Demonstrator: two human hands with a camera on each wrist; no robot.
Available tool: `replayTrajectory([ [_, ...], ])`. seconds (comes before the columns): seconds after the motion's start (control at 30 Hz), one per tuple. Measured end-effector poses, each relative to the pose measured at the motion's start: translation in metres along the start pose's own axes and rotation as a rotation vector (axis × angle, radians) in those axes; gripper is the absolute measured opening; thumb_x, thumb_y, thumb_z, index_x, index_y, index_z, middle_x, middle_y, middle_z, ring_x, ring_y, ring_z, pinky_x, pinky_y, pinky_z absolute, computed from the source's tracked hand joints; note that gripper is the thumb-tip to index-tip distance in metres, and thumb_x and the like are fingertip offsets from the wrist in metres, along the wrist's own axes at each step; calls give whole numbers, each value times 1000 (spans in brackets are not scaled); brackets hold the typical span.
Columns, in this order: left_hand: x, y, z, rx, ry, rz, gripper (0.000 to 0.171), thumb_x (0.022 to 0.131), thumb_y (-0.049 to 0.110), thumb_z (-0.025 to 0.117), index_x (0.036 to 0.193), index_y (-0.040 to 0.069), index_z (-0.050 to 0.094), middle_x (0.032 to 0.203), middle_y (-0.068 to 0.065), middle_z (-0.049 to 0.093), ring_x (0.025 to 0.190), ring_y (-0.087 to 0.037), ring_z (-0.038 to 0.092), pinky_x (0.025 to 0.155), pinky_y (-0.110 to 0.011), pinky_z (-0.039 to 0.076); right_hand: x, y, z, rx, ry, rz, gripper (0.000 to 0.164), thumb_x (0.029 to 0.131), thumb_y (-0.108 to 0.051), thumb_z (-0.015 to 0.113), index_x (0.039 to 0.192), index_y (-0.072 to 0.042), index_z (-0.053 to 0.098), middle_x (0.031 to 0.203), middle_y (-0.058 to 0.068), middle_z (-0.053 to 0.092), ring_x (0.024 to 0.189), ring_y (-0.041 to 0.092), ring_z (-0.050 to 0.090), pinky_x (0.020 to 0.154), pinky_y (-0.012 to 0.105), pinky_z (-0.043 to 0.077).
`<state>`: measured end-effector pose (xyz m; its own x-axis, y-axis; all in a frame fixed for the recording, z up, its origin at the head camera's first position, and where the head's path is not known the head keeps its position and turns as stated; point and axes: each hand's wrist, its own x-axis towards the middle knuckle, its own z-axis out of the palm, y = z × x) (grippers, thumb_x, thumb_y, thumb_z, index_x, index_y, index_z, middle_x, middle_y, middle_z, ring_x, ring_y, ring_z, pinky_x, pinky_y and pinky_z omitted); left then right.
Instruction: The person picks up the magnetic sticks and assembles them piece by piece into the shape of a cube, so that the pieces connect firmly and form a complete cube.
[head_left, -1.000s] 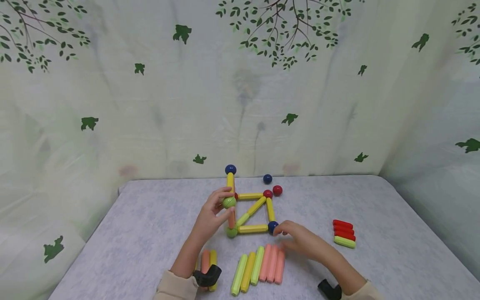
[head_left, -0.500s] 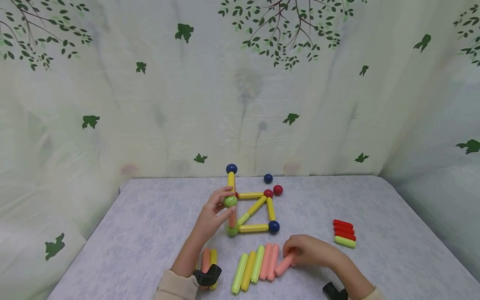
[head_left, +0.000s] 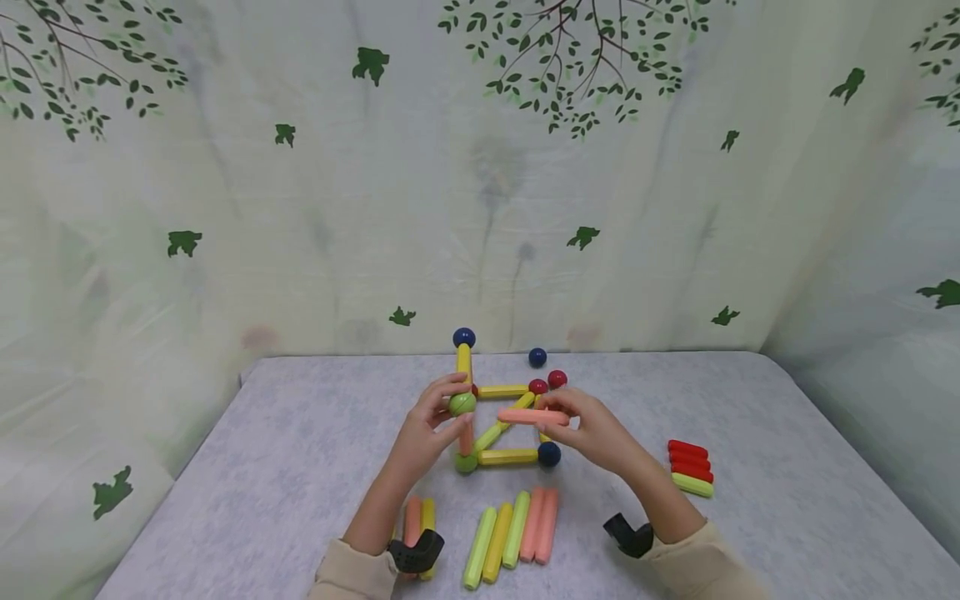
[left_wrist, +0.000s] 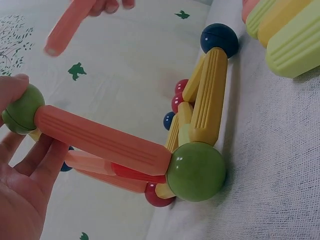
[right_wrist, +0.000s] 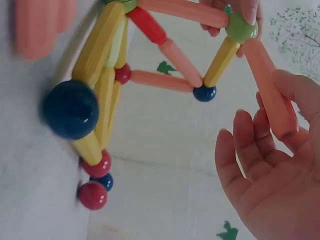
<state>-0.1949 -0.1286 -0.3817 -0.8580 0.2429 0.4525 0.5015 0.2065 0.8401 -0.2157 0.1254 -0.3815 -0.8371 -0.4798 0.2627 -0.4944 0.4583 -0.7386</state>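
Note:
A frame of rods and balls stands on the table. My left hand holds its upper green ball between thumb and fingers. From that ball a pink rod runs down to the lower green ball, and a yellow rod leads to a blue ball at the back. My right hand pinches a loose pink rod by one end, above the yellow base. The loose rod's free end points at the upper green ball, a short gap away in the head view.
In front lie several loose rods in green, yellow and pink. More rods are partly hidden by my left wrist. Red rods and a green one lie at right. A loose blue ball and red ball sit behind the frame.
My right hand has left the frame's blue corner ball, taken the rightmost pink rod from the front row, and lifted it towards the frame. My left hand stays on the green ball.

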Motion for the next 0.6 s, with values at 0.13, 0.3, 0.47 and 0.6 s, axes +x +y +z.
replayTrajectory([
  [0.13,0,1,2,18,3,4,35,84,-1,60,117,0,52,133,-16,39,108,-29,49,87,-41,43,12,-11,4,4,26,-31,29,83,-20,65,109,-7,60,91,-2,53,80,18,47,66,30,45],
  [0.3,2,-9,5,43,9,10,35,83,0,62,117,1,52,132,-15,40,108,-28,50,86,-40,43,19,-12,9,-2,37,-79,26,84,-18,64,108,-7,60,94,-1,55,79,16,48,68,35,46],
  [0.47,8,-26,7,133,31,21,36,80,10,68,113,13,54,125,-5,45,103,-17,49,81,-35,46,22,-8,13,18,59,-111,26,82,-19,66,105,-9,60,94,-3,56,81,16,48,69,33,46],
  [0.6,13,-26,11,233,2,65,34,79,19,70,110,16,56,111,-1,50,89,-15,47,71,-30,45,22,-8,14,24,59,-135,26,82,-19,66,106,-10,61,97,-4,56,81,15,49,70,33,46],
])
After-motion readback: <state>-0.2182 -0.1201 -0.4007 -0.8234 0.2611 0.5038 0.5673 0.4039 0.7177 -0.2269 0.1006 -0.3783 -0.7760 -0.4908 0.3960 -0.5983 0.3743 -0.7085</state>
